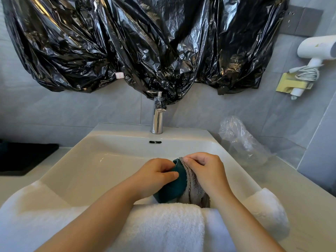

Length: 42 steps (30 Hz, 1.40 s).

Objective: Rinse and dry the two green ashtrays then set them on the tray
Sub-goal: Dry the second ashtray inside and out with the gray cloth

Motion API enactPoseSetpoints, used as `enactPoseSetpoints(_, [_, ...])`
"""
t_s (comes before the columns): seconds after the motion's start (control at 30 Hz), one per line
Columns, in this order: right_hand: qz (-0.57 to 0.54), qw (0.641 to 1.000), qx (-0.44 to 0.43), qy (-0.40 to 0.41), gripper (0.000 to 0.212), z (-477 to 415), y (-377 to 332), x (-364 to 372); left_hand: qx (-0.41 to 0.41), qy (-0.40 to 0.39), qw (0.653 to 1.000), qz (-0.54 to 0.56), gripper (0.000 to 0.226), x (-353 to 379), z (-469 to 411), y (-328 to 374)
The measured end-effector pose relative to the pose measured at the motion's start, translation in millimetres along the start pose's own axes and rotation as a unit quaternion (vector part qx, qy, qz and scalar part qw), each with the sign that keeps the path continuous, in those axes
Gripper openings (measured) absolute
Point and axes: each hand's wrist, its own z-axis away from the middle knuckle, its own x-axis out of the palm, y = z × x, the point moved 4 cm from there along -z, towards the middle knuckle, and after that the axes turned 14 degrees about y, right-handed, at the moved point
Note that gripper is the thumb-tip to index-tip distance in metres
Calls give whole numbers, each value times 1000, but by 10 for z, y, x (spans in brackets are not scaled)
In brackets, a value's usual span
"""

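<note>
Over the white sink basin (101,160), my left hand (154,176) grips a dark green ashtray (172,186), held tilted on its side with my thumb across its outer wall. Against the ashtray's right side my right hand (205,170) presses a grey cloth (195,190), fingers curled into the fabric. The cloth hangs down below my hand. Only one ashtray shows. A black tray (25,159) lies on the counter at the far left, partly cut off by the frame.
A chrome faucet (157,117) stands behind the basin, no water running. White towelling (163,226) drapes over the sink's front edge. Crumpled clear plastic (241,140) lies on the right counter. Black bags (136,42) cover the mirror. A white hair dryer (316,50) hangs at the right.
</note>
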Motion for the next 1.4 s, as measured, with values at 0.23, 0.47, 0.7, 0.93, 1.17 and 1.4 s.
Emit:
enactPoseSetpoints(0.23, [-46, 998, -25, -23, 10, 53, -87, -38, -5, -5, 999, 32, 18, 1, -8, -1])
enactPoseSetpoints(0.47, [-59, 992, 113, -6, 14, -29, 91, -7, 10, -8, 999, 46, 22, 0, 12, 14])
enactPoseSetpoints(0.7, [-135, 971, 197, -23, 14, 0, 123, -14, -53, 1, 994, 100, 39, -12, -2, 36])
enactPoseSetpoints(0.93, [-103, 980, 152, -81, 10, 43, 56, 41, -116, 46, 991, 43, 45, -15, -59, -70])
enactPoseSetpoints(1.17, [-46, 992, 115, -11, 14, -11, 108, 25, -78, 52, 994, 56, 27, -36, -48, -42])
enactPoseSetpoints(1.4, [-134, 969, 205, -25, 14, -14, 192, -22, -74, 1, 989, 127, 19, -26, 17, 60])
